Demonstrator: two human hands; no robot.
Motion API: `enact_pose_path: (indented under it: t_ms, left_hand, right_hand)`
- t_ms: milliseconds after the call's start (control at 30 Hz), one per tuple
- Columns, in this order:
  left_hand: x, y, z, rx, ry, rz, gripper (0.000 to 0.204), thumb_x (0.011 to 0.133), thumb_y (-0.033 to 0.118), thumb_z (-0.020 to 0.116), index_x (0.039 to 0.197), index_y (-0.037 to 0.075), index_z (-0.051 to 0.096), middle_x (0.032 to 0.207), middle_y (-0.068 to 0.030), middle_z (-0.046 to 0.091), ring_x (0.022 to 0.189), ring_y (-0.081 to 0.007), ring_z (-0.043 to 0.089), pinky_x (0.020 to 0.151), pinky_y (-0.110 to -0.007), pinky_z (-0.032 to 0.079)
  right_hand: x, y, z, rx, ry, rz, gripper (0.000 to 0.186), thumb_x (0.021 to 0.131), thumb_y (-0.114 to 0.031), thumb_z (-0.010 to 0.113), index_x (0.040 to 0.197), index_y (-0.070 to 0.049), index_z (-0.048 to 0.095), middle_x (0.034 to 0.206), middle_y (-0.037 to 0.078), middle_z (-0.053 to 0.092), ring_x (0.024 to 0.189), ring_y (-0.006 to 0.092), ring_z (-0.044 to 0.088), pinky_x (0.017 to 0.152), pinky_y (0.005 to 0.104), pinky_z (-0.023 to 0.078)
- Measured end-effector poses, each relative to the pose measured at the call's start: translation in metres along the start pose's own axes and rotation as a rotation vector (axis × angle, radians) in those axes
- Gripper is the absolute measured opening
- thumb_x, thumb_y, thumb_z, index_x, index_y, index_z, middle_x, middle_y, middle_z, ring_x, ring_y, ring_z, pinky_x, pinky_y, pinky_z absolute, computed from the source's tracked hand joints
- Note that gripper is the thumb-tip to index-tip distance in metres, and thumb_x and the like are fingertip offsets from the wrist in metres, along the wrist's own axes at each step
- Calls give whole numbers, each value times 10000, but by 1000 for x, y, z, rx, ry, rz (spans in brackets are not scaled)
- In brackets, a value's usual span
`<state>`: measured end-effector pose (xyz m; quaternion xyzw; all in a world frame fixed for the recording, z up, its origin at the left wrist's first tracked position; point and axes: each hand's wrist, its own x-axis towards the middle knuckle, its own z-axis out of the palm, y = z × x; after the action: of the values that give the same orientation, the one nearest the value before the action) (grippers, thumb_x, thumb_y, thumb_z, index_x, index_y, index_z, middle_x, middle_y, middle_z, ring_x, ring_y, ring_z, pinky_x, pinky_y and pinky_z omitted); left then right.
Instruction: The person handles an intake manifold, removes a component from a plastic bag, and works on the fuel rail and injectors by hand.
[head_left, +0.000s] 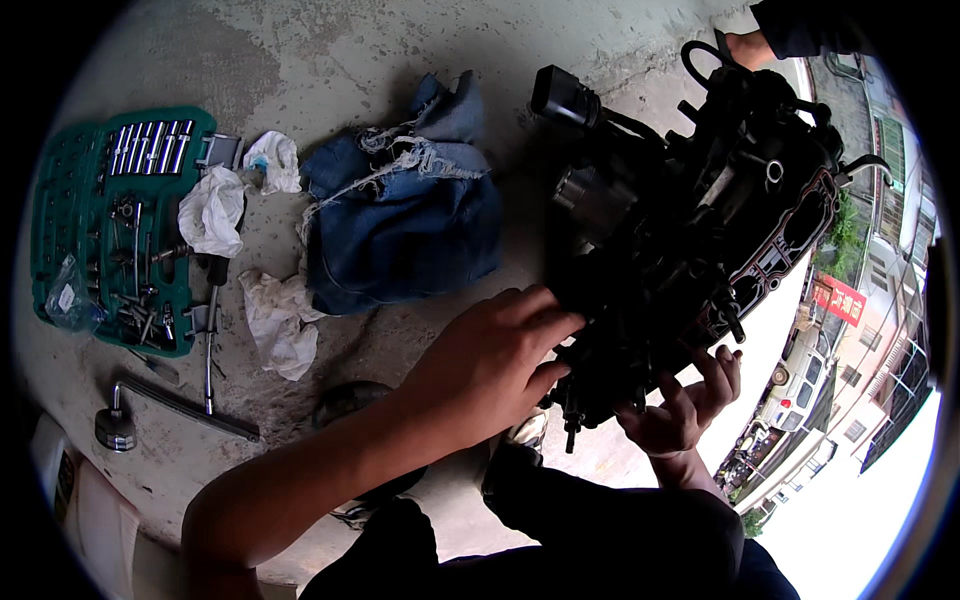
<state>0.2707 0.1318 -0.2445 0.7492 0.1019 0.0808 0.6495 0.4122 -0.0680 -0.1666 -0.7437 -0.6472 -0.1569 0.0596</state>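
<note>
A dark, greasy engine (700, 230) fills the right of the head view, with a reddish gasket line (775, 260) along its right side. My left hand (495, 355) is closed at its near left edge, thumb and forefinger bent against a dark part there; the contact is partly in shadow. Against the near right edge, my right hand (685, 410) has its fingers curled up around the engine's lower end. A small threaded fitting (571, 425) sticks out between my hands. Another person's hand (748, 48), in a dark sleeve, is at the engine's far end.
On the concrete floor at left lies an open green socket set (190, 335). Beside it are a ratchet (212, 340), a cup wrench on a bar (190, 412) and crumpled white rags (280, 325). Folded blue denim (405, 225) lies between these and the engine. My shoe (528, 430) is below.
</note>
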Motion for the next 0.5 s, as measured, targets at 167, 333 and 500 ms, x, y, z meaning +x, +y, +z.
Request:
enact_pose_path:
  t_ms: [167, 333, 500]
  left_hand:
    - [36, 4, 44, -217, 63, 25, 406, 742, -58, 584, 1144, 3, 585, 1081, -180, 555, 960, -348, 601, 821, -381, 516]
    - [47, 19, 59, -322, 79, 8, 419, 766, -85, 519, 1176, -18, 570, 1156, -183, 530, 1057, -316, 566, 889, -347, 485]
    - [46, 43, 66, -755, 53, -208, 375, 817, -66, 477, 1178, -27, 571, 1176, -127, 526, 1104, -226, 534, 914, -312, 457]
  right_hand:
    - [19, 8, 1, 35, -151, 40, 241, 702, -251, 789, 902, -165, 684, 1022, 42, 635, 1150, 283, 486, 1041, 516, 281]
    - [19, 19, -2, 105, -87, 60, 215, 683, -258, 781, 873, -175, 724, 964, -20, 676, 1093, 221, 528, 1081, 526, 226]
    - [20, 23, -10, 159, -50, 51, 220, 678, -242, 762, 881, -163, 735, 940, -21, 675, 1040, 217, 564, 1106, 541, 196]
